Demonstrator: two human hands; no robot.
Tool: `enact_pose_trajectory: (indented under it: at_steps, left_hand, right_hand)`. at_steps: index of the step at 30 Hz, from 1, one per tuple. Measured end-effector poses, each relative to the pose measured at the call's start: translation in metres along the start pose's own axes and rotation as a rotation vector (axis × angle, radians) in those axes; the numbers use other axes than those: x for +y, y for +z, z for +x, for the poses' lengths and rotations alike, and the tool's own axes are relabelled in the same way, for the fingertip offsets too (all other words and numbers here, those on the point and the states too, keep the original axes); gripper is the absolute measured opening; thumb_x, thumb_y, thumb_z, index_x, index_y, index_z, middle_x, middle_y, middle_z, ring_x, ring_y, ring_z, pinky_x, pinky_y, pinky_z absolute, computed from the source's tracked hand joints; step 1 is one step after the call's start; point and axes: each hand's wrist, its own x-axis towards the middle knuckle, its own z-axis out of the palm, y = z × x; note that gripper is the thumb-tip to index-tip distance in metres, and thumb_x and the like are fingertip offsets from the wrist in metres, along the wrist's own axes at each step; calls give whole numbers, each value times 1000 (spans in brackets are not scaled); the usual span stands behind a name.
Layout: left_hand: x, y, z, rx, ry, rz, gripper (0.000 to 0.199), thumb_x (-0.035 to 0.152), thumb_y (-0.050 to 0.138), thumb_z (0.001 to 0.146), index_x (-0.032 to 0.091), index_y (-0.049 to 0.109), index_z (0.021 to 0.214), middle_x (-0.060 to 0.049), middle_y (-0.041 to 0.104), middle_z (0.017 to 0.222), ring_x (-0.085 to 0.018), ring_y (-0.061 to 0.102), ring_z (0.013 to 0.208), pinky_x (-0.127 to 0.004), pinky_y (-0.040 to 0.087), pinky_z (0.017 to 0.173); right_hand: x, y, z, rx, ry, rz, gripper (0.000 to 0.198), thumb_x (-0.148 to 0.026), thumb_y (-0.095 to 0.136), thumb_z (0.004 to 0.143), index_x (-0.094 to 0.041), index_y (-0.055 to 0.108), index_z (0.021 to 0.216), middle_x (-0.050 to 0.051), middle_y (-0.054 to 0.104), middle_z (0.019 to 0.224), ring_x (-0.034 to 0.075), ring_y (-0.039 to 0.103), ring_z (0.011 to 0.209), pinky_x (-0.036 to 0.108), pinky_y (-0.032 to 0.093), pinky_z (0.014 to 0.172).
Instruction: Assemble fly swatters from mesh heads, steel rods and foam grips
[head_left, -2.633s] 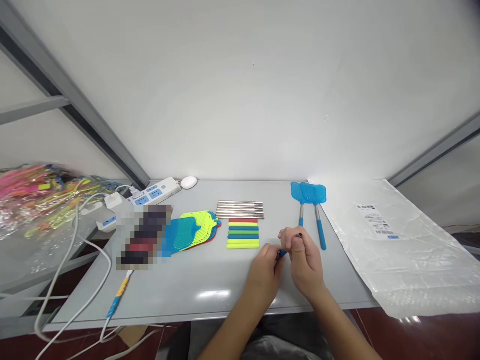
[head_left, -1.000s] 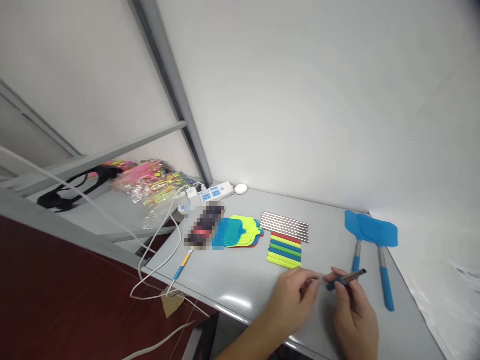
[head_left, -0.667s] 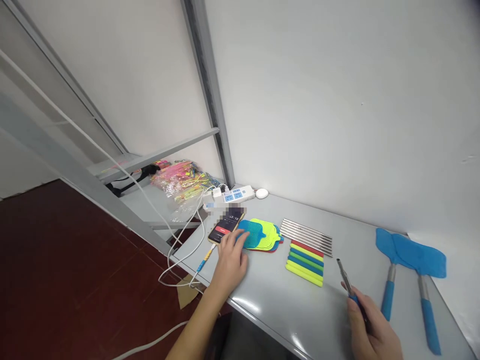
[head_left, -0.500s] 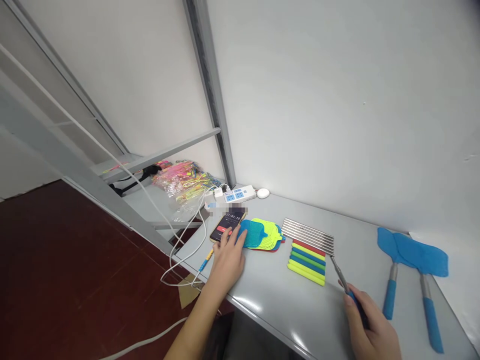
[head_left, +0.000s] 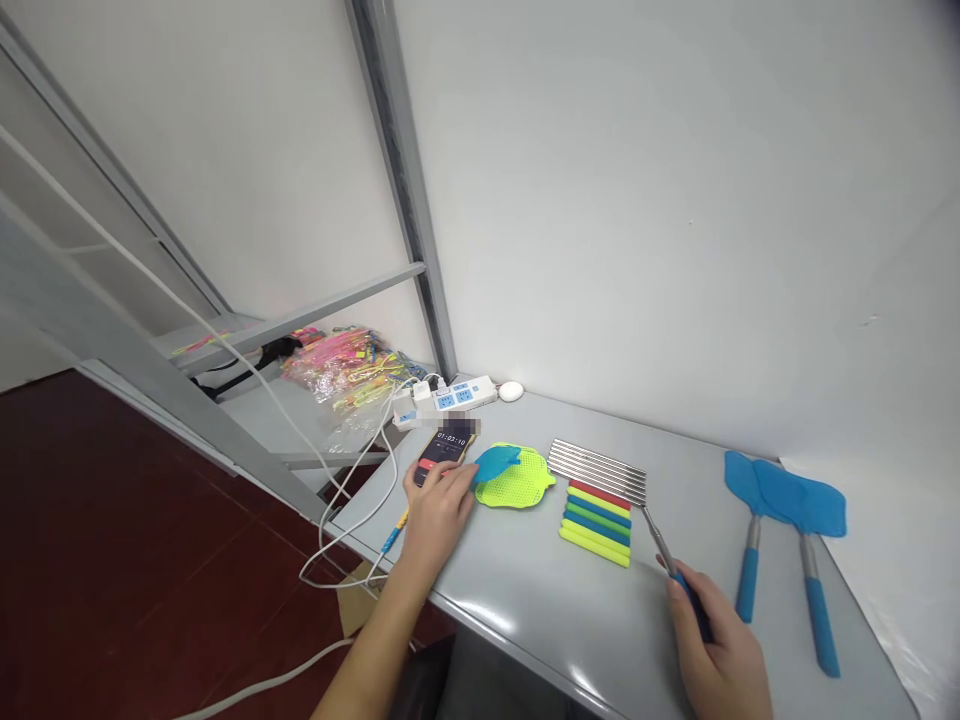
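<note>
My left hand (head_left: 437,508) pinches the edge of a blue mesh fly swatter head (head_left: 495,463), which is tilted up over a yellow-green swatter head (head_left: 517,485) on the table. In my right hand (head_left: 716,635) is a metal swatter rod (head_left: 660,540) with a dark blue grip. Its thin end reaches beside a row of several silver metal rods (head_left: 596,470). Just in front of those lie several coloured grips (head_left: 595,525) in red, yellow, green and blue. Two blue fly swatters (head_left: 799,500) with grips on their rods rest at the right.
A phone (head_left: 448,445) showing a timer lies beyond my left hand, its white cable (head_left: 319,560) looping off the table edge. Behind it are a power strip (head_left: 457,395) and a white rounded object (head_left: 511,391). Bagged colourful items (head_left: 349,370) sit on the shelf beyond the metal frame.
My left hand has lifted and tilted the blue swatter head off the yellow-green one. My right hand still holds the rod. The camera view has shifted slightly.
</note>
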Motion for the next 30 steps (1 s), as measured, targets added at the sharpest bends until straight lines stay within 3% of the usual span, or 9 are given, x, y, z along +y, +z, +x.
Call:
enact_pose_trajectory:
  at_steps: [2,6,8,11,14,19,23,25,30]
  left_hand:
    - [1,2,1,149,-43,-67,30,15,48,92,26,67,113,-5,73,108,-24,61,105,-56,18,111]
    - [19,10,6,426,-144,-327,17,23,57,89,22,68,103,-6,72,99,-22,61,98,-43,40,100]
    - [38,16,7,500,-279,-525,17,29,60,88,21,67,102,-7,70,99,-21,62,97,-38,45,94]
    - [67,26,8,508,-585,-834,28,41,59,89,20,62,108,-7,67,105,-20,64,94,-32,50,83]
    - [85,32,10,361,-723,-1068,39,51,59,86,20,59,109,-5,67,97,-19,64,86,-27,51,73]
    - [77,24,7,-264,-688,-1378,42,51,68,79,19,62,105,0,63,78,-14,58,69,-23,46,63]
    - [54,6,-8,-606,-668,-1373,38,48,71,78,17,66,101,2,56,70,-10,49,59,-20,38,55]
    - [44,0,-13,-665,-650,-1337,36,46,71,79,17,67,100,2,55,68,-10,48,60,-19,37,55]
    - [37,2,-11,-590,-700,-1325,34,47,66,83,18,65,101,2,58,74,-10,50,63,-20,41,59]
  right_hand:
    - [-2,0,0,10,-4,5,38,-52,52,87,-21,69,102,11,73,105,30,69,96,39,59,79]
    - [-7,0,1,16,-40,27,34,-48,52,89,-21,68,102,10,72,105,28,69,96,37,58,79]
    - [-9,0,1,6,-61,41,31,-45,52,90,-22,68,104,9,72,105,28,69,96,35,58,77]
    - [-12,0,0,2,-80,59,28,-41,52,91,-23,67,106,9,71,106,27,68,96,34,58,74]
    - [-15,-2,0,22,-94,76,25,-37,52,92,-22,66,107,10,70,106,27,68,96,34,58,73]
    - [-19,-4,1,14,-94,114,23,-35,51,93,-22,65,107,9,70,104,26,67,95,33,57,72]
    - [-21,-5,2,-46,-83,131,23,-35,50,94,-23,64,107,7,70,98,24,68,90,29,56,67]
    - [-21,-4,2,-65,-87,135,23,-36,50,94,-23,64,107,7,70,95,23,68,87,28,55,64]
    - [-22,-4,2,-113,-105,130,23,-36,51,93,-23,64,107,7,69,90,22,67,81,27,53,59]
